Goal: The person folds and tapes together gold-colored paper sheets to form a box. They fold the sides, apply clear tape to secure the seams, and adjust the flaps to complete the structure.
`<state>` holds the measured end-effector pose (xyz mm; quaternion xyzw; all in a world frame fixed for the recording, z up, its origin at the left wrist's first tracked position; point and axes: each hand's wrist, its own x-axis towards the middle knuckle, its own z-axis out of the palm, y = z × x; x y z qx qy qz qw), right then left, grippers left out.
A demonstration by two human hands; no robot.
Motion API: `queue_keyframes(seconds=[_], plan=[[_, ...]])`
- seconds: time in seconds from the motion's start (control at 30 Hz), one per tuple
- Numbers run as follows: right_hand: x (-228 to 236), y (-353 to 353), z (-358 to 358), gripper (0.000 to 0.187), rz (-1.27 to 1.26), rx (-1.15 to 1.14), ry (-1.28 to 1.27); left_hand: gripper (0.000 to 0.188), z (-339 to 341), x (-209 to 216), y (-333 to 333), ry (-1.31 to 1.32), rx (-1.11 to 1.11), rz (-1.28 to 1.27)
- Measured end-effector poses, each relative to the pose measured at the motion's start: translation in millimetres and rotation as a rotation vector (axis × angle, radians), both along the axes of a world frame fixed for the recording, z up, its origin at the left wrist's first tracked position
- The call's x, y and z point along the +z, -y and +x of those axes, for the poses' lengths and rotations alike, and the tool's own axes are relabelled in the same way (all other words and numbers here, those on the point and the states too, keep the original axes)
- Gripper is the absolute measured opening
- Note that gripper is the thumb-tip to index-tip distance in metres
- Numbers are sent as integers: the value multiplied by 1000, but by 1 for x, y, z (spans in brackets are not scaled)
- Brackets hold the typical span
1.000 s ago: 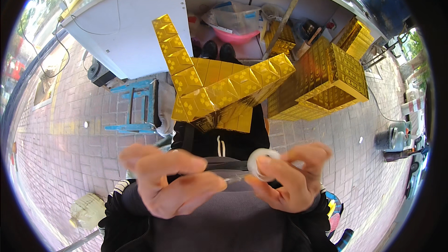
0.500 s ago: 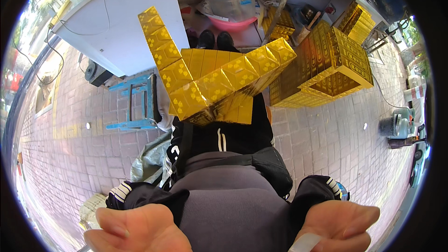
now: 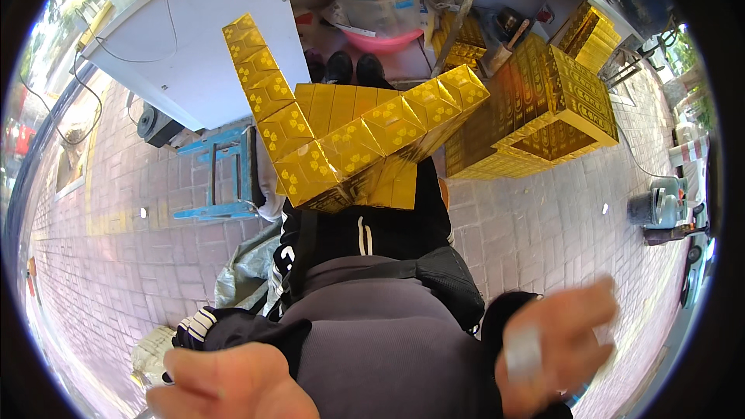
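Note:
My left hand (image 3: 233,384) is at the lower edge, palm turned up, its fingers apart and holding nothing; some fingertips are cut off by the picture's edge. My right hand (image 3: 570,334) is raised at the lower right, smeared by motion, fingers apart. A white strip (image 3: 524,353) lies against its palm side; it looks like tape or a bandage, but I cannot tell which. Both hands are away from the gold folded-paper piece (image 3: 361,151) on my lap, whose two arms of joined blocks form a V. Under it sits a gold paper block (image 3: 330,105) with pleated sides.
To the right stands a larger gold folded-paper box (image 3: 535,120), with more gold stacks (image 3: 594,35) behind it. A blue metal stool frame (image 3: 221,174) is on the left, beside a white cabinet (image 3: 209,46). A pink basin (image 3: 384,41) with plastic bags lies beyond my shoes.
My right hand has risen and turned, bringing the white strip higher up. My left hand has shifted slightly. The gold pieces keep their places on my lap.

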<state>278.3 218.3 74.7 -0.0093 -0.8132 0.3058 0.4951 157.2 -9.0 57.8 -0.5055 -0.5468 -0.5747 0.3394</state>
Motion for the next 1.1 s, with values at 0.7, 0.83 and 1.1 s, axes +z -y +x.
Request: queue_keyframes(seconds=[0.7, 0.83, 1.1], plan=[[-114, -44, -74, 47, 263, 287, 543, 35, -41, -16, -23, 382, 108, -646], [-52, -31, -61, 45, -21, 458, 409, 44, -41, -14, -28, 334, 78, -657], [-43, -17, -72, 28, 13, 391, 299, 57, -50, -11, -33, 305, 85, -699]])
